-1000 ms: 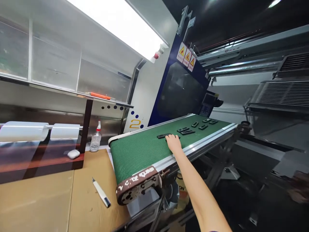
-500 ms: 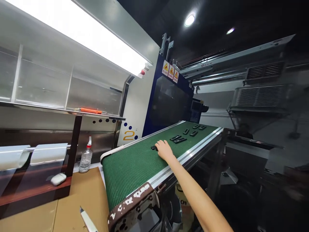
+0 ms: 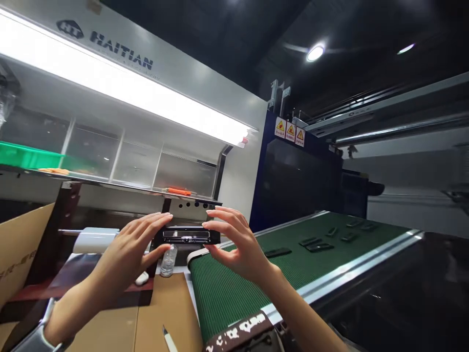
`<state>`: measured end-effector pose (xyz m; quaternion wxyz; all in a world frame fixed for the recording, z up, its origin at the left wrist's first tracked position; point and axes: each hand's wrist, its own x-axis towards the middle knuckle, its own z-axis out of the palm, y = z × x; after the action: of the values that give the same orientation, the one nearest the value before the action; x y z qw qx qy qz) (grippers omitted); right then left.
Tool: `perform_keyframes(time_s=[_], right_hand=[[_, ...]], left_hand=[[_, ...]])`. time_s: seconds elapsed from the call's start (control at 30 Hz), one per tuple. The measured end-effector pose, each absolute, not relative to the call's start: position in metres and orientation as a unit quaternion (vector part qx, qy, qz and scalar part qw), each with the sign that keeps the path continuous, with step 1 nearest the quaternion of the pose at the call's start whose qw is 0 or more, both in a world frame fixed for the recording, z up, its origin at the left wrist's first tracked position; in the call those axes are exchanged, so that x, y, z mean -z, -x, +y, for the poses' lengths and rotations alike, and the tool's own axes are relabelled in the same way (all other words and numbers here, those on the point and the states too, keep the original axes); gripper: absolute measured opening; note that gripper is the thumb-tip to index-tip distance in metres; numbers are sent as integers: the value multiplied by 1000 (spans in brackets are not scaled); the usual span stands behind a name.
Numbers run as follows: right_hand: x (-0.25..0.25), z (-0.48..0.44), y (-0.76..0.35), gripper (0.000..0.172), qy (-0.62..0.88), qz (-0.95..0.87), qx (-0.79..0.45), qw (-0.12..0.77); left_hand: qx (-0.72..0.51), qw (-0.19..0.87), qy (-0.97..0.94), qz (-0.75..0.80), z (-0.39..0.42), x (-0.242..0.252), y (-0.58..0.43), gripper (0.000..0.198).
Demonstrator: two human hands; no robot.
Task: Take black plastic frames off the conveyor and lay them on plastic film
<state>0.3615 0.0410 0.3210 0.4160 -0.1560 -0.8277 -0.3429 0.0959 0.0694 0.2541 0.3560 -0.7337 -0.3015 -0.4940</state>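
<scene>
Holding black plastic part up at eye level, above conveyor belt end: left hand and right hand pinch its ends by fingertips, face unobstructed, likely for inspection. More parts lie on belt.

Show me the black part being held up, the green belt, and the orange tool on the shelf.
black part [image 3: 186, 235]: head view, middle of its front face.
green belt [image 3: 234, 288]: head view, bare ribbed surface.
orange tool [image 3: 179, 191]: head view, its handle.

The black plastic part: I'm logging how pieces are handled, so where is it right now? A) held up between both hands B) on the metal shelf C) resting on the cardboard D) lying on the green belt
A: the black plastic part is gripped at its ends by the left hand and right hand, raised off the green belt.
</scene>
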Motion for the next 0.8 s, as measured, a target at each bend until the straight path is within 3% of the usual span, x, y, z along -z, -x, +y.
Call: perform_keyframes(time_s=[0.2, 0.37, 0.47, 0.63, 0.8], right_hand=[[-343, 37, -332, 29, 71, -763, 376, 521], [-361, 34, -317, 35, 53, -726, 384, 568], [-364, 34, -314, 34, 55, -724, 385, 570], [-328, 38, -315, 28, 110, -760, 329, 550], [-230, 37, -310, 31, 169, -815, 251, 495]], left_hand=[[484, 488, 668, -287, 35, -312, -66, 51], [506, 511, 629, -297, 10, -340, -60, 40], [507, 510, 625, -304, 7, -343, -57, 43], [481, 494, 655, -310, 15, -304, -43, 59], [368, 458, 728, -353, 12, -201, -20, 60]])
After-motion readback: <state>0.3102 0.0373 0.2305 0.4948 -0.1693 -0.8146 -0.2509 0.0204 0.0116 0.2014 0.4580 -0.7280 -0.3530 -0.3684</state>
